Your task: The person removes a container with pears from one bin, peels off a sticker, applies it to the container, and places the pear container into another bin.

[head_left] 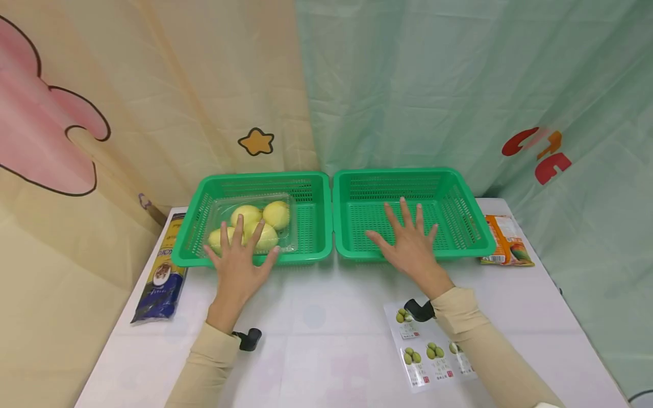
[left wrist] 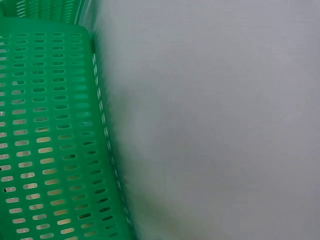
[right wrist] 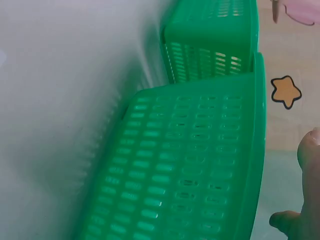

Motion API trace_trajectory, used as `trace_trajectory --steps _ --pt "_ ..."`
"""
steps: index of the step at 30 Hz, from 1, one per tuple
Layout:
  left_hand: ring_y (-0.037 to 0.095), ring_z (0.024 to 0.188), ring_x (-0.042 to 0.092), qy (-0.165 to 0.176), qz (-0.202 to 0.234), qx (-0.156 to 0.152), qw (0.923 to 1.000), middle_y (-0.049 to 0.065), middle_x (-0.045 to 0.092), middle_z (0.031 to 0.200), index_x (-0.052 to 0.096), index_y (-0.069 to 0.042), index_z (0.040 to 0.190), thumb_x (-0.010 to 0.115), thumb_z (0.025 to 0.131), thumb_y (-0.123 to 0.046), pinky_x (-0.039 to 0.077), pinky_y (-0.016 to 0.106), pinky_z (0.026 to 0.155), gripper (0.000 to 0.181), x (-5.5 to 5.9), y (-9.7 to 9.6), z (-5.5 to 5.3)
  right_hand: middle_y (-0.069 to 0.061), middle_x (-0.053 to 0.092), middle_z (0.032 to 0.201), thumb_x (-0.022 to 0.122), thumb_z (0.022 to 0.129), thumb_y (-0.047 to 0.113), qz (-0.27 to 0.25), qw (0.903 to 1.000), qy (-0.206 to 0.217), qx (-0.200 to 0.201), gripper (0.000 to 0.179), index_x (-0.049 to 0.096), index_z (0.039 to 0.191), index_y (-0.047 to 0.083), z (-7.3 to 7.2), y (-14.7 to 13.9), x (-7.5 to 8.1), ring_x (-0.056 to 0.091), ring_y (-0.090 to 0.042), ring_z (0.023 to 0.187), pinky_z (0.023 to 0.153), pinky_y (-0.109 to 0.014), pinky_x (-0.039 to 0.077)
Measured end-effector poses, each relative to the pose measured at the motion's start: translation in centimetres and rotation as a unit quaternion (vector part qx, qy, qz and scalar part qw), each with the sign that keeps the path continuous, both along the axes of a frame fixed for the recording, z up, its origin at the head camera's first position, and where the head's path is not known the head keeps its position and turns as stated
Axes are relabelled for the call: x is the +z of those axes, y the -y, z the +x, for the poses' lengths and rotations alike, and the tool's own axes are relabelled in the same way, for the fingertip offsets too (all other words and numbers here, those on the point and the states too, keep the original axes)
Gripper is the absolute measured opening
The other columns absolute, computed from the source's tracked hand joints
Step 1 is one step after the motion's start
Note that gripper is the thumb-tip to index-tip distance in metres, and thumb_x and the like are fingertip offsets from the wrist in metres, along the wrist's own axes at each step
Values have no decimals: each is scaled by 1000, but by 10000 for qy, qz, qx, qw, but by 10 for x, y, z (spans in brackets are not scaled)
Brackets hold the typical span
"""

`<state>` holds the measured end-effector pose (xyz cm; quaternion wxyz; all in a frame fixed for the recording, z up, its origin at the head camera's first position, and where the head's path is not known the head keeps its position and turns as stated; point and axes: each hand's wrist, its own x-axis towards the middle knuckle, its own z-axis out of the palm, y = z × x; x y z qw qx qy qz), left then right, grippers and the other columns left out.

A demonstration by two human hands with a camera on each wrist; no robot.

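My left hand (head_left: 238, 272) is spread with straight fingers over the front rim of the left green basket (head_left: 320, 221). Inside that basket lies a clear plastic box (head_left: 292, 241) with several yellow-green fruits (head_left: 276, 215). The fingertips overlap the fruits from above; I cannot tell whether they touch. Over the front of the right green basket (head_left: 466, 226) my right hand (head_left: 411, 249) is spread too, holding nothing. That basket's side wall fills much of the right wrist view, with a few fingers (right wrist: 311, 185) at the edge. In the left wrist view only basket wall (left wrist: 45, 125) and tabletop show.
A blue and yellow packet (head_left: 162, 277) lies left of the baskets, and an orange packet (head_left: 507, 241) on the right. Under my right forearm is a sheet of fruit stickers (head_left: 425, 377) on the white table (head_left: 316, 340). Curtains (head_left: 388, 85) hang close behind the baskets.
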<state>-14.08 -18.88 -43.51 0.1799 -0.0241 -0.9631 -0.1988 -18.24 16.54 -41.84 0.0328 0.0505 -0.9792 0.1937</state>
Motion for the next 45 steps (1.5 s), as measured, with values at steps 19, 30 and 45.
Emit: trace_trajectory --steps 19,30,45 --pt "48 135 44 -1230 1102 649 9841 30 55 138 58 -1 137 63 93 -15 29 65 115 46 -12 26 -10 -20 57 143 63 99 28 -1384 9743 -1049 1438 33 71 118 2 0 77 5 46 -40 141 118 -54 38" --pt "52 136 41 -561 896 1042 9889 32 51 142 55 2 138 61 95 -20 33 71 109 48 -8 42 -22 -15 62 140 61 101 29 -1515 9647 -688 2041 33 71 118 4 -4 114 7 52 -32 137 116 -47 43" --pt "55 136 40 215 996 1303 9862 33 47 147 44 -3 149 54 100 -27 30 75 107 55 1 55 -30 -15 62 139 57 102 31 -1660 9605 -365 2204 36 69 123 4 -15 143 12 54 -31 135 115 -45 43"
